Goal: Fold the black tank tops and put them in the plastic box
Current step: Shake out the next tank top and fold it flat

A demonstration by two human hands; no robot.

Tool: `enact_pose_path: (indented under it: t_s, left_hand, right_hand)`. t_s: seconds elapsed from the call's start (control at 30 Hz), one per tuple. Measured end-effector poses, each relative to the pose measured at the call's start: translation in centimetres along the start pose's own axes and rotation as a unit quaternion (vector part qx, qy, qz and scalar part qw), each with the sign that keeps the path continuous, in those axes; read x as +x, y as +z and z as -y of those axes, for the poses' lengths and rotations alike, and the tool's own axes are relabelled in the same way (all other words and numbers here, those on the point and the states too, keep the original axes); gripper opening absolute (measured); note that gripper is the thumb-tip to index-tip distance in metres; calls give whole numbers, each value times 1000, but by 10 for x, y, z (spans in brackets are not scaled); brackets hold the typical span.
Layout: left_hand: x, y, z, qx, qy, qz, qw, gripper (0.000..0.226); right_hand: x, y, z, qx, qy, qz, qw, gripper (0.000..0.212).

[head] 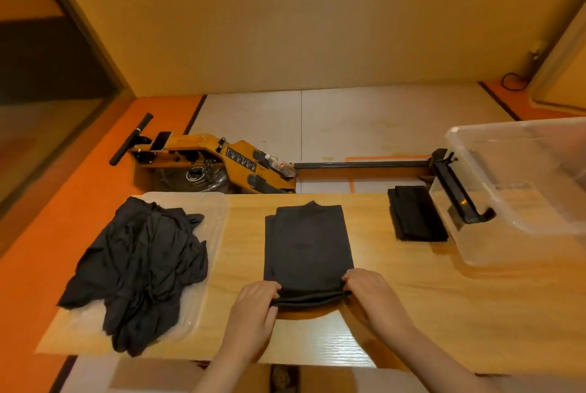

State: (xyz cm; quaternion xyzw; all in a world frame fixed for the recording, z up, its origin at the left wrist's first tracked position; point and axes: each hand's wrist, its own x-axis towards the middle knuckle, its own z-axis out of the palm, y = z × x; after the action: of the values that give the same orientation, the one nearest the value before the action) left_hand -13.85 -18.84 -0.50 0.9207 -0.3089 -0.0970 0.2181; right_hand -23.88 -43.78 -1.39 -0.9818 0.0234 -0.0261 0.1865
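Observation:
A black tank top (pixel 307 243) lies folded lengthwise into a narrow strip in the middle of the wooden table (pixel 412 291). My left hand (pixel 255 307) and my right hand (pixel 367 289) each grip a corner of its near hem, which is lifted and curled a little off the table. A heap of unfolded black tank tops (pixel 142 269) rests on a clear plastic lid (pixel 209 211) at the left. One folded black tank top (pixel 417 213) sits at the back right, beside the clear plastic box (pixel 475 253). The box holds no clothing.
Behind the table, a yellow rowing machine (pixel 222 164) stretches across the floor; its black rail end shows through the box's wall. A black cable (pixel 513 80) lies by the far right wall. A doorway opens at the left.

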Motion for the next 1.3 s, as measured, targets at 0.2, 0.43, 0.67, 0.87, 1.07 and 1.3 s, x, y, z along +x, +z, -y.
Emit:
enact_pose_path:
  t_s: [0.2, 0.43, 0.67, 0.87, 1.07, 1.3]
  left_hand:
    - [-63, 21, -13, -16, -38, 43, 998, 28]
    - [-95, 34, -23, -33, -74, 78, 994, 16]
    - [-84, 25, -18, -50, -77, 47, 995, 6]
    - [-34, 7, -1, -99, -83, 17, 991, 7]
    - [47, -6, 12, -139, -80, 19, 987, 13]
    - [103, 12, 33, -72, -103, 97, 987, 7]
  right_hand:
    - [-57, 16, 11, 45, 4, 27, 999, 16]
    - [-91, 16, 13, 65, 12, 78, 995, 9]
    - [-87, 5, 18, 105, 61, 78, 990, 3]
    - [-38, -4, 15, 253, 138, 20, 957, 14]
    - [34, -8, 2, 304, 230, -29, 924, 7]
    - [79, 18, -19, 201, 335, -11, 921, 9]
